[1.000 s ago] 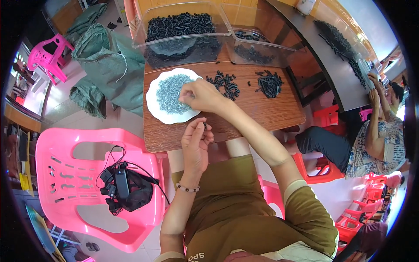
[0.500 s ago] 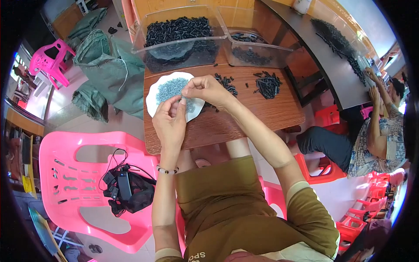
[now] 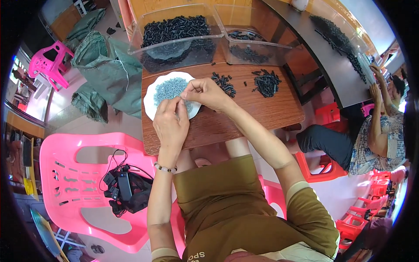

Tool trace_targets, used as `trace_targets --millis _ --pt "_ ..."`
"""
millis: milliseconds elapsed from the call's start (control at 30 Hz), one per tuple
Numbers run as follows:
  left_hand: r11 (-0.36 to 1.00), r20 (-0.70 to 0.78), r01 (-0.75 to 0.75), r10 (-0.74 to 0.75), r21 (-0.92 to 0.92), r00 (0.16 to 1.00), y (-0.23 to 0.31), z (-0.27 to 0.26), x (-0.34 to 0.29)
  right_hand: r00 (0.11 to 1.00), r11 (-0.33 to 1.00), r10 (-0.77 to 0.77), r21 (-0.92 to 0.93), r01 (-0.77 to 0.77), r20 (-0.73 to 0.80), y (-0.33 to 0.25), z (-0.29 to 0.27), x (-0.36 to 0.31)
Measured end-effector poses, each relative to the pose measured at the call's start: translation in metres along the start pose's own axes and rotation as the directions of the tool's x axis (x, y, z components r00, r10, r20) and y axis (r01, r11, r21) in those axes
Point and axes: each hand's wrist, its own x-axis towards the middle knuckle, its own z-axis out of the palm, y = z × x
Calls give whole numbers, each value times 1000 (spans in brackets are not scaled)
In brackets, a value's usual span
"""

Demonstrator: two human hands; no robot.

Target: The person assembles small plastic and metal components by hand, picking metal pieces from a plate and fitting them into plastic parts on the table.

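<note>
Both of my hands meet over the right edge of a white scalloped plate point(image 3: 149, 101), which holds many tiny blue-grey pieces point(image 3: 169, 89). My left hand point(image 3: 171, 124) has its thumb and fingers closed in a pinch. Against its fingertips, my right hand point(image 3: 208, 94) is pinched too. Whatever lies between the fingers is too small to make out. Right of the plate, a loose scatter of short black tube-like pieces point(image 3: 226, 86) lies partly behind my right hand. A denser pile of the same black pieces point(image 3: 267, 84) sits farther right.
At the back of the brown wooden table point(image 3: 253, 113) stand two clear bins with black pieces point(image 3: 176, 32). A dark table point(image 3: 334, 76) with more pieces is at right, where another person point(image 3: 375, 135) works. A pink chair point(image 3: 65, 174) holding cables and green sacks point(image 3: 109, 74) are at left.
My left hand has rolled so more of its back shows, and its fingers curl more. The two hands stay together over the plate, and the whole view has shifted slightly.
</note>
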Motion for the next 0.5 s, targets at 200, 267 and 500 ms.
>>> trace_targets --millis 200,267,500 --pt "963 -17 108 -116 -248 993 -10 7 -1 990 976 -141 -168 142 13 -2 2 -1" --pt "800 125 352 -336 -485 934 -16 10 -2 987 978 -160 -137 159 7 -3 3 0" --pt "740 179 402 -366 -539 913 -24 11 -5 986 945 -150 -304 122 -71 -4 6 2"
